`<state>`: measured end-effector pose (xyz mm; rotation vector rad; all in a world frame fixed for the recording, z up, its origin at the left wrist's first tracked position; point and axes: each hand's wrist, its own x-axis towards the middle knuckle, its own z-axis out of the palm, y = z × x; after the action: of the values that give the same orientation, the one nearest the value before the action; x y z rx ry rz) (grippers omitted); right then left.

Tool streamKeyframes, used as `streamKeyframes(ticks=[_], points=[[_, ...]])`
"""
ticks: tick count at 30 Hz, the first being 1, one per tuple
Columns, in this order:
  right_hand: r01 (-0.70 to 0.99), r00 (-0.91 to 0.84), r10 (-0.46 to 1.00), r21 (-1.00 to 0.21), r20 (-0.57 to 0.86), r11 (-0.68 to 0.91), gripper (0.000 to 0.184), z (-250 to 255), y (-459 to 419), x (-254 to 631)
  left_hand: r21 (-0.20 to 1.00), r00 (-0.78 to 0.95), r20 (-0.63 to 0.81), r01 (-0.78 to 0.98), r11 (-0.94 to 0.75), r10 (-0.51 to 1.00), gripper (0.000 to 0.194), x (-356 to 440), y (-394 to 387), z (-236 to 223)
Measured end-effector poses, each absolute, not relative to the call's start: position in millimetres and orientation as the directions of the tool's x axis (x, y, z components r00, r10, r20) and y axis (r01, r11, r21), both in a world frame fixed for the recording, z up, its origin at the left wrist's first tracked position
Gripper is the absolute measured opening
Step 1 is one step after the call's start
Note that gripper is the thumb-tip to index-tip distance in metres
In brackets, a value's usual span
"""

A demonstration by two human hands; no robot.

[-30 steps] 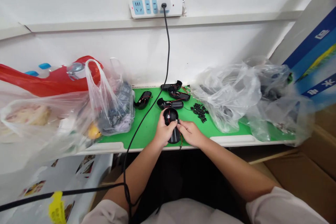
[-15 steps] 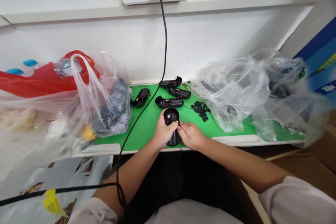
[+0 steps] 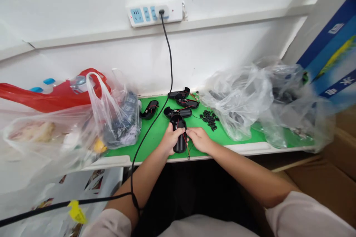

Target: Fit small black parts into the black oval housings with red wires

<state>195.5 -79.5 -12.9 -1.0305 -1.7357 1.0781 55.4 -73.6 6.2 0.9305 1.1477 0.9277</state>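
My left hand (image 3: 170, 139) is wrapped round a black plastic housing (image 3: 180, 146), its thumb lying across the front. The housing has a rounded hollow upper end and a long lower body, with thin red wire inside. My right hand (image 3: 199, 139) is closed in a pinch at the housing's right edge; what sits between its fingertips is too small to make out. Thin red wires (image 3: 188, 151) hang down beside the housing. Just beyond it lie similar black housings (image 3: 180, 112) with red wires, and another housing (image 3: 150, 109) rests to the left.
Small black parts (image 3: 210, 119) lie in a pile on the green mat (image 3: 150, 139). Clear plastic bags (image 3: 239, 100) stand at right, a filled bag (image 3: 116, 118) at left. A black cable (image 3: 170, 63) runs from the power strip (image 3: 155, 13) across the mat and over my left forearm.
The view has tilted up and shifted slightly. My left hand still holds the housing, and my right fingertips stay pinched at its right edge, with little other movement.
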Motion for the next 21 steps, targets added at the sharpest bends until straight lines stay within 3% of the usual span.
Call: streamKeyframes(ticks=[3,5,10,13,15,17,21], points=[[-0.011,-0.109,0.982,-0.988,0.157,0.156,0.034,-14,-68,200,0.897,0.318,-0.366,-0.129,0.423,0.874,0.048,49,-76,11],[-0.132,-0.05,0.983,-0.977,0.176,0.169,0.041,-11,-63,204,0.89,0.405,-0.363,-0.117,0.441,0.839,0.049,45,-77,12],[-0.281,-0.337,0.907,-0.946,0.253,0.16,0.056,-2,-67,209,0.871,0.537,-0.38,-0.065,0.487,0.753,0.05,40,-74,13],[-0.315,-0.341,0.903,-0.937,0.26,0.151,0.056,-1,-72,211,0.898,0.55,-0.348,-0.038,0.439,0.759,0.045,39,-75,17],[-0.315,-0.305,0.91,-0.932,0.28,0.181,0.053,-1,-74,212,0.945,0.551,-0.292,0.04,0.325,0.782,0.045,38,-77,22],[-0.298,-0.267,0.921,-0.933,0.285,0.203,0.051,-2,-76,212,0.98,0.538,-0.179,0.169,0.103,0.823,0.046,36,-80,28],[-0.302,-0.238,0.933,-0.933,0.271,0.194,0.053,-5,-79,210,0.891,0.536,0.083,0.337,-0.303,0.84,0.048,34,-88,36]])
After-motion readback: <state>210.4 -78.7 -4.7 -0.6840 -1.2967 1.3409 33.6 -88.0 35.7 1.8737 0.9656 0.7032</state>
